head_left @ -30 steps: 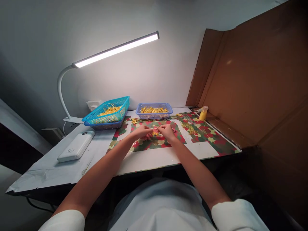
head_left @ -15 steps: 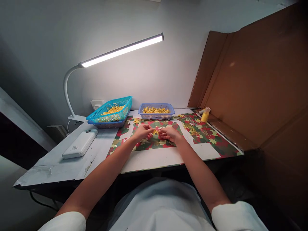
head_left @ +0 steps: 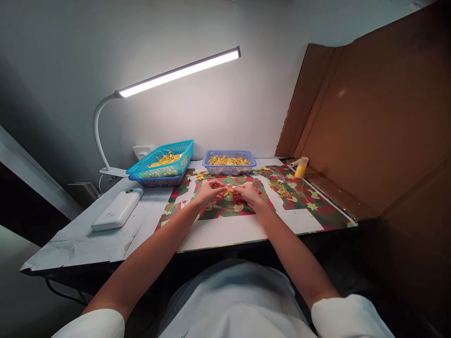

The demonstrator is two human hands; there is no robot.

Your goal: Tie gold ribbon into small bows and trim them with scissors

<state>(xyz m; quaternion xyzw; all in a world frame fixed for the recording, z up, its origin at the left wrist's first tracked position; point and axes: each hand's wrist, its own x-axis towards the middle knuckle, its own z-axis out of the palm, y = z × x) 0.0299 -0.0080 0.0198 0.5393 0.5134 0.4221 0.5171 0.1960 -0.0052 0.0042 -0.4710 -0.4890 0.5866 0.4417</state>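
My left hand (head_left: 210, 191) and my right hand (head_left: 247, 194) meet over the red and green star-patterned paper (head_left: 310, 199) in the middle of the table. Both pinch a small yellow piece (head_left: 228, 191) between their fingertips, just above the paper. The fingers of both hands are closed. What the piece is exactly, I cannot make out. A purple basket (head_left: 229, 162) of yellow pieces stands just behind the hands.
A turquoise basket (head_left: 162, 164) with yellow pieces rests tilted on a darker basket at the back left. A white power bank (head_left: 117, 209) lies left. A lit desk lamp (head_left: 178, 72) arches overhead. A small yellow bottle (head_left: 300, 167) stands at the back right beside a cardboard wall (head_left: 380, 108).
Both hands have stayed together on the small yellow piece, with only slight finger shifts. The view itself has tilted a little.
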